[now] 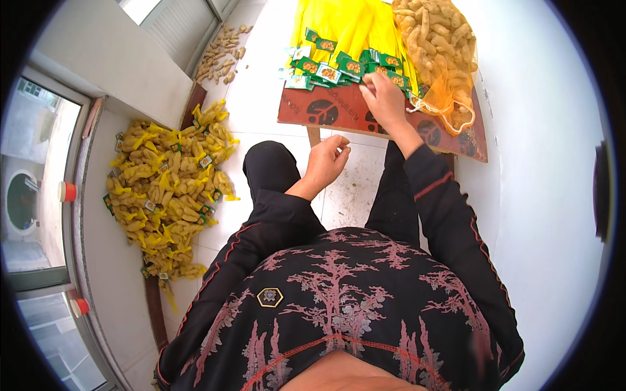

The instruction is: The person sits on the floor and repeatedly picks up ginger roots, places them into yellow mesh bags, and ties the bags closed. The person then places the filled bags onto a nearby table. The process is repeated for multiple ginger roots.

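Observation:
My left hand [326, 163] hovers over my knees in front of the board's near edge, fingers loosely curled, thumb apart, nothing visible in it. My right hand [385, 100] reaches over a reddish-brown printed board [298, 107], its fingertips at the green-and-white picture tags [352, 66]. Whether it pinches one of them is hidden. These tags hang from the near ends of a pile of flat yellow mesh bags [342, 22]. Right of the pile lies an orange mesh sack [442, 93] full of ginger roots [433, 32], its white-corded mouth towards me.
On the floor at left is a heap of filled yellow mesh bags [168, 181] with tags. Loose ginger pieces [222, 56] lie farther back by the wall. Two red-and-white paper cups [67, 191] stand on the window ledge. A white wall [533, 146] rises close on the right.

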`<state>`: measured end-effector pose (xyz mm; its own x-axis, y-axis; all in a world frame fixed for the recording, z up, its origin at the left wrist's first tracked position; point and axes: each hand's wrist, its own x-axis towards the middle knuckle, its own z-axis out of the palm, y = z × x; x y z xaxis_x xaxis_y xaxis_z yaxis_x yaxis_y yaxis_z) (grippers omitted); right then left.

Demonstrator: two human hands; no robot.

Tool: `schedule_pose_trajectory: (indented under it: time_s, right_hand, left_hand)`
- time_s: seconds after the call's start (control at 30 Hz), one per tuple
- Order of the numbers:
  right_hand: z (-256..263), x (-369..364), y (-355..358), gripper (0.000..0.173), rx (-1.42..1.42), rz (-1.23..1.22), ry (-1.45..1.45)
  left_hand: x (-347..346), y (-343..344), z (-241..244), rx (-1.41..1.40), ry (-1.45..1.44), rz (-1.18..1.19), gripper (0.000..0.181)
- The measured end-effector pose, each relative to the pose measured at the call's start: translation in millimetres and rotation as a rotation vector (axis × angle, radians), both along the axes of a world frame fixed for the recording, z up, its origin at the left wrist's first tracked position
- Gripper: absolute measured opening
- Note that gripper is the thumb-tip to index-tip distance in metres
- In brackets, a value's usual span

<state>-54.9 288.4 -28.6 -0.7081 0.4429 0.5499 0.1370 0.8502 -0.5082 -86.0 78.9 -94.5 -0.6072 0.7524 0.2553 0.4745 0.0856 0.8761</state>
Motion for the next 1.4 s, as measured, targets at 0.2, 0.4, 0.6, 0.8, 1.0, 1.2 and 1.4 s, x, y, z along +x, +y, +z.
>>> schedule_pose_trajectory:
  time_s: [0.2, 0.4, 0.6, 0.8, 1.0, 1.2, 1.4]
  right_hand:
    - [-7.8, -59.0, 37.9, 0.036, 0.275, -0.05, -0.085]
    - [-10.2, -61.5, 56.0, 0.04, 0.226, 0.026, -0.217]
    - [-12.9, -59.3, 65.6, 0.039, 0.2, 0.089, -0.296]
    - [-12.5, -57.1, 61.2, 0.038, 0.23, 0.083, -0.277]
    - [-12.4, -58.4, 59.3, 0.037, 0.242, 0.066, -0.296]
    - [-16.3, -59.9, 62.2, 0.021, 0.121, 0.08, -0.2]
    - [-2.0, -42.3, 45.2, 0.015, 0.188, -0.098, 0.133]
  left_hand:
    - [-3.0, 0.0, 5.1, -0.013, 0.056, 0.019, 0.014]
    - [-6.6, 2.2, 7.3, -0.021, 0.035, 0.001, 0.014]
    - [-6.1, 7.0, 6.2, -0.021, 0.037, -0.007, 0.015]
    - [-7.6, 8.1, 2.4, -0.006, 0.077, -0.01, 0.016]
    - [-7.1, 8.9, 2.6, -0.017, 0.047, -0.01, 0.015]
    - [-7.0, 9.8, 4.4, -0.043, 0.013, -0.009, 0.015]
    - [-7.4, 8.6, 4.8, -0.002, 0.056, 0.034, 0.016]
